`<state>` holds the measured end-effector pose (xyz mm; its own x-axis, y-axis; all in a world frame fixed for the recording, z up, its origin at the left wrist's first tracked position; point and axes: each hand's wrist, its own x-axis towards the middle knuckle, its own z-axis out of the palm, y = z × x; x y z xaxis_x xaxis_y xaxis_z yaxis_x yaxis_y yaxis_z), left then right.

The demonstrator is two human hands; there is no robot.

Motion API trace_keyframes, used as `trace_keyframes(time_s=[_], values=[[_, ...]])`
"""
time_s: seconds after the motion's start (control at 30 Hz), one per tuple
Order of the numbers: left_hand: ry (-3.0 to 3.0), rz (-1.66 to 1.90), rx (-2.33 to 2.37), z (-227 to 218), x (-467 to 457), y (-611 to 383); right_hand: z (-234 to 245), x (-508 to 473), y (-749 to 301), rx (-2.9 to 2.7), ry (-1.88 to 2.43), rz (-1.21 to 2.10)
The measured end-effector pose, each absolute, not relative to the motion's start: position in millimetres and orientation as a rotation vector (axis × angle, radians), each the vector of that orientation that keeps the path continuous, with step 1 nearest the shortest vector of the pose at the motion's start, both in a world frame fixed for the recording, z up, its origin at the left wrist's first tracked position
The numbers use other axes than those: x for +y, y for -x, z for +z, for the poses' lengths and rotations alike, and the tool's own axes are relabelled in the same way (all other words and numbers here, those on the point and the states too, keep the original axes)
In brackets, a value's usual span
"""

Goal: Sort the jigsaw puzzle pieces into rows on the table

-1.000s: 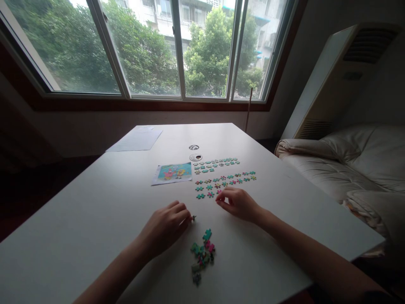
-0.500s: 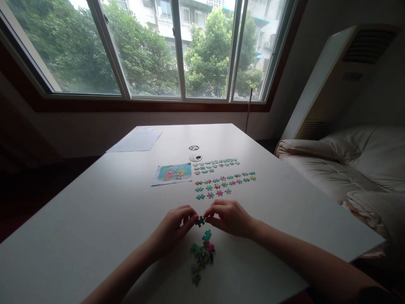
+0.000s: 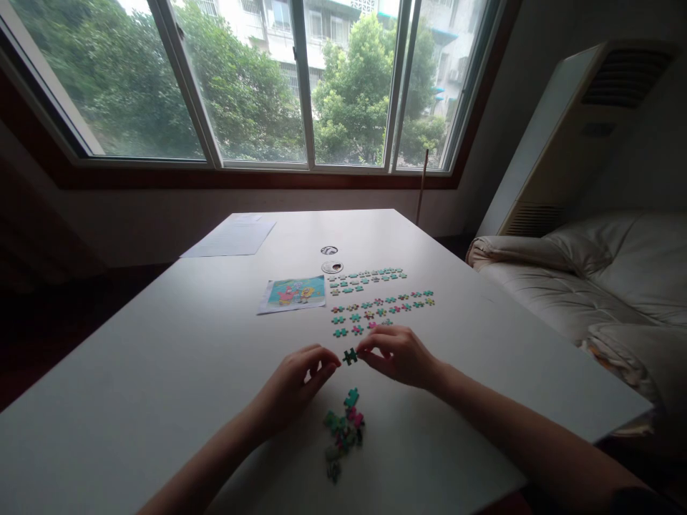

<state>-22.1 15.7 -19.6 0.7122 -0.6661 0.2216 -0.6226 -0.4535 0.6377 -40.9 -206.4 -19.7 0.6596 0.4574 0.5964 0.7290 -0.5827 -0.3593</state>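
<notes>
My right hand [image 3: 400, 354] pinches a dark green puzzle piece [image 3: 350, 355] just above the white table [image 3: 187, 343]. My left hand [image 3: 295, 383] hovers beside it with fingertips curled together and nothing visible in them. A small heap of loose puzzle pieces [image 3: 342, 433] lies just in front of both hands. Beyond the hands, sorted pieces lie in rows [image 3: 378, 304], and a colourful reference picture [image 3: 294, 292] sits to their left.
A sheet of paper [image 3: 230, 236] lies at the table's far left. Two round cable holes [image 3: 331, 267] sit near the middle. A pale sofa [image 3: 580, 279] and a white air-conditioner unit [image 3: 569, 136] stand to the right; windows run along the back wall.
The green piece passed from my left fingertips to my right hand, which came back from the sorted rows, met the left hand, and now lifts the piece away toward the rows.
</notes>
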Motion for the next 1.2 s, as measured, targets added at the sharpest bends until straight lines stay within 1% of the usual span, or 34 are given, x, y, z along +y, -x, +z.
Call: trace_keyframes(time_s=[0.23, 0.43, 0.6, 0.7, 0.83, 1.0, 1.2], values=[[-2.289, -0.134, -1.253, -24.1, 17.7, 31.5, -13.1, -237.2, 23.6, -0.604, 2.203, -0.793], [-2.375, -0.155, -1.346, -19.5, 14.3, 36.5, -12.5, -242.3, 22.5, -0.579, 2.205, -0.825], [-2.461, -0.063, -1.369, -18.1, 17.4, 31.9, -8.0, -242.4, 23.7, -0.583, 2.235, -0.834], [-2.51, 0.018, -1.36, -19.8, 20.3, 27.5, -4.6, -252.9, 20.7, -0.576, 2.349, -0.74], [-2.562, 0.057, -1.303, -22.8, 22.7, 24.5, -7.0, -279.9, 10.8, -0.536, 2.586, -0.455], [-2.593, 0.046, -1.302, -24.7, 24.5, 22.0, -18.9, -305.5, -2.0, -0.368, 2.615, -0.111], [-2.579, 0.03, -1.341, -22.6, 30.7, 17.7, -25.7, -311.5, -7.3, -0.286, 2.597, -0.026]])
